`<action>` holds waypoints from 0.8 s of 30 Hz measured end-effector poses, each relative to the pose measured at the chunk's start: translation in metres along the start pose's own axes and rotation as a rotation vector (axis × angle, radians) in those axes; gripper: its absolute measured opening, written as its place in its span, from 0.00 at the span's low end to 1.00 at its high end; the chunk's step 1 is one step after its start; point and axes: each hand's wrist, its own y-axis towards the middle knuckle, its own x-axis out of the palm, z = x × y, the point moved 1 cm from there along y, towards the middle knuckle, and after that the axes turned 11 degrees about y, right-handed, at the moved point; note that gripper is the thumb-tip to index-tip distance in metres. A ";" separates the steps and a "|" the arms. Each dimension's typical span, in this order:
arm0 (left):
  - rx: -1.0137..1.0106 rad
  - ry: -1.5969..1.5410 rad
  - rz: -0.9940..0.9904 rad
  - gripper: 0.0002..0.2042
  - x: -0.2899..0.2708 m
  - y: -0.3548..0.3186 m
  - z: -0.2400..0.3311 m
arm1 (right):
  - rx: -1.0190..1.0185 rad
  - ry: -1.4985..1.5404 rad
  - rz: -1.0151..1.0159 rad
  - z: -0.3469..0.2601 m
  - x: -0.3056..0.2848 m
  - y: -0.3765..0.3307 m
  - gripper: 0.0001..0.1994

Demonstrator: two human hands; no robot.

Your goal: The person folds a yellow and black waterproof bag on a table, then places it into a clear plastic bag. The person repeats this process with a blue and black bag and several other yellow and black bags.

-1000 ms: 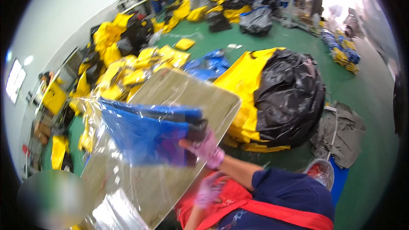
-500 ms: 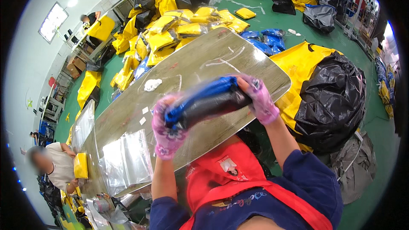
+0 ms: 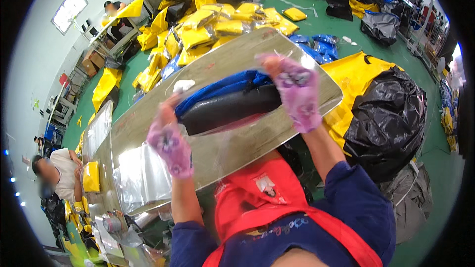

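A rolled blue-and-black fabric bundle (image 3: pixel 230 111) lies over the middle of the wood-grain table (image 3: pixel 222 160), between the left hand (image 3: pixel 170 143) and the right hand (image 3: pixel 299 94). Just beyond its left end is a crumpled white scrap (image 3: pixel 184 85). Flat clear plastic sheets (image 3: pixel 141 180) lie on the table, left of the left hand. Farther left, a flat yellow packet (image 3: pixel 91 177) is before a co-worker (image 3: pixel 63 168). Beyond the table's far edge is a heap of yellow packets (image 3: pixel 198 37), with shiny blue packets (image 3: pixel 324 47) to its right. Right of the table sits a large yellow-and-black sheet bundle (image 3: pixel 388 123); a crumpled grey cloth (image 3: pixel 408 202) lies on its near side.
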 end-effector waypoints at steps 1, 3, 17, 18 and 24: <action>0.126 0.003 0.197 0.17 -0.002 0.013 0.015 | -0.140 0.040 -0.073 -0.018 0.006 0.014 0.08; 0.051 -0.170 0.108 0.18 0.002 0.037 0.020 | -0.205 0.135 -0.112 -0.035 0.008 0.007 0.08; -0.972 -0.658 -0.603 0.19 0.063 -0.026 -0.123 | 0.118 -1.064 -0.403 0.101 -0.029 0.000 0.07; -1.008 -0.695 -0.604 0.18 0.080 -0.039 -0.146 | -0.122 -1.146 -0.405 0.134 -0.027 -0.007 0.07; -1.081 -0.823 -0.654 0.19 0.099 -0.046 -0.172 | -0.343 -1.061 -1.083 0.196 0.073 -0.018 0.05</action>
